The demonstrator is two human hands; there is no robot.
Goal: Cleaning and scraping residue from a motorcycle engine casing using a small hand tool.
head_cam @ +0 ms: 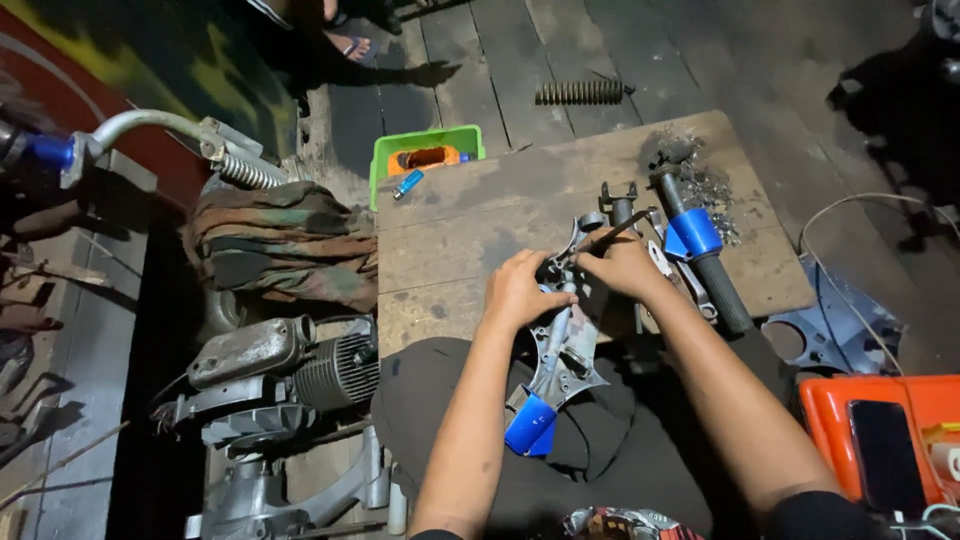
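My left hand (520,290) grips a grey cast-metal bracket (560,365) that rests on my lap; one end of the bracket is wrapped in blue tape (530,425). My right hand (625,265) holds a thin dark rod-like tool (622,230), its tip pointing up and right over the bracket's upper end. Both hands meet at the near edge of a low wooden board table (480,230).
A black tube with a blue sleeve (695,245) and metal shavings lie on the table's right side. A green bin (425,155), a spring (580,92), a folded cloth (285,245) and an engine (290,370) stand left and behind. An orange case with a phone (885,450) is at right.
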